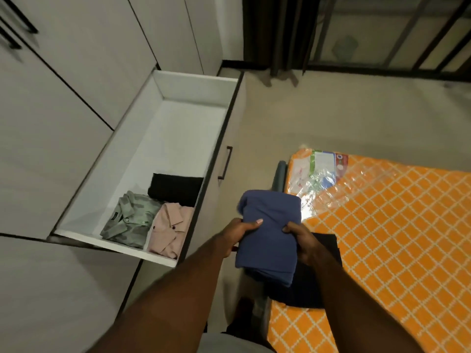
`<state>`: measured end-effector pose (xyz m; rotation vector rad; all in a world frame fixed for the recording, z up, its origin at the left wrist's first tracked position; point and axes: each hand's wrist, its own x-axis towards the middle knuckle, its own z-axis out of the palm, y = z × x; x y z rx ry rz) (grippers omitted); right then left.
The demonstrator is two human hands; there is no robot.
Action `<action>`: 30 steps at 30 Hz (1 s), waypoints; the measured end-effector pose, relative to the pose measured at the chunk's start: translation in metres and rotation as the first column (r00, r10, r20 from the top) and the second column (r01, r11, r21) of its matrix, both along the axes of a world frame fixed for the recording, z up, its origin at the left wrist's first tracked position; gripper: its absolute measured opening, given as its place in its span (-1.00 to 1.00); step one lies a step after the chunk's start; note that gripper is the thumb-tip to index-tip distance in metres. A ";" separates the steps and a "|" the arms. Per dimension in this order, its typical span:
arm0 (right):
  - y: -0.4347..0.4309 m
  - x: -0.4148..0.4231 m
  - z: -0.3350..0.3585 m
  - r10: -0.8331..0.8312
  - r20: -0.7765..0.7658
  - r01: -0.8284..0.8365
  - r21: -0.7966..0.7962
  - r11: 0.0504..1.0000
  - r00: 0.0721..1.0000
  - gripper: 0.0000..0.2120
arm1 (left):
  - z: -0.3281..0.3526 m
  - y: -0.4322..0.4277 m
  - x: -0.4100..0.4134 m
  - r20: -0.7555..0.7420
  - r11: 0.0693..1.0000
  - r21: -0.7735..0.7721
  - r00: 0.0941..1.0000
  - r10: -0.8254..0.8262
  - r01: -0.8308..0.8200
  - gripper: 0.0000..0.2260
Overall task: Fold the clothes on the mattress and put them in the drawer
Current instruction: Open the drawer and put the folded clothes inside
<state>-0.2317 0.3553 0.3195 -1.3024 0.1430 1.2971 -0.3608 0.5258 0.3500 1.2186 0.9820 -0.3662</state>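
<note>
both hands hold a folded blue garment (270, 225) in the air, over the strip of floor (331, 110) between the open drawer (196, 90) on the left and the mattress (395, 225) on the right. the left hand (238, 231) grips its left edge, with the thumb on top and the other fingers (233, 248) curled underneath. the right hand (304, 242) pinches the right edge, its fingers (293, 228) bent over the cloth.

a dark garment (305, 291) lies folded at the near left edge of the orange, diamond-patterned mattress, partly under the blue one in this view. at the mattress's far left corner, a printed label (318, 169) shows beneath shiny plastic wrap.

three folded pieces sit at the drawer's near end. a green shirt (130, 215) is on the left, a pink shirt (170, 228) is just beside it on the right, and a black garment (175, 187) is behind them. the drawer's dark handle (225, 163) faces the mattress. pale wardrobe doors (63, 98) rise on the left, and a dark curtain (280, 34) hangs at the far side.
</note>
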 end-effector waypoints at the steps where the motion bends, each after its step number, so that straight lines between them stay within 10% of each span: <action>1: 0.012 -0.001 0.009 0.007 0.009 -0.007 0.005 1.000 1.000 -0.48 | 0.006 0.010 -0.001 0.030 1.000 -0.021 0.999 0.017 -0.017 -0.42; 17: 0.219 -0.027 0.098 0.091 0.127 -0.104 0.103 0.989 0.988 -0.57 | 0.059 0.203 -0.035 0.241 0.877 -0.314 0.862 0.445 -0.365 -0.58; 26: 0.317 -0.075 0.067 -0.261 -0.025 0.262 0.032 0.965 0.965 -0.39 | 0.054 0.329 -0.054 0.339 0.442 -0.604 0.289 0.895 -0.663 -0.66; 30: 0.384 -0.122 0.068 -0.241 -0.072 0.247 0.092 0.965 0.968 -0.43 | 0.035 0.355 -0.059 0.292 0.361 -0.665 0.217 0.932 -0.654 -0.65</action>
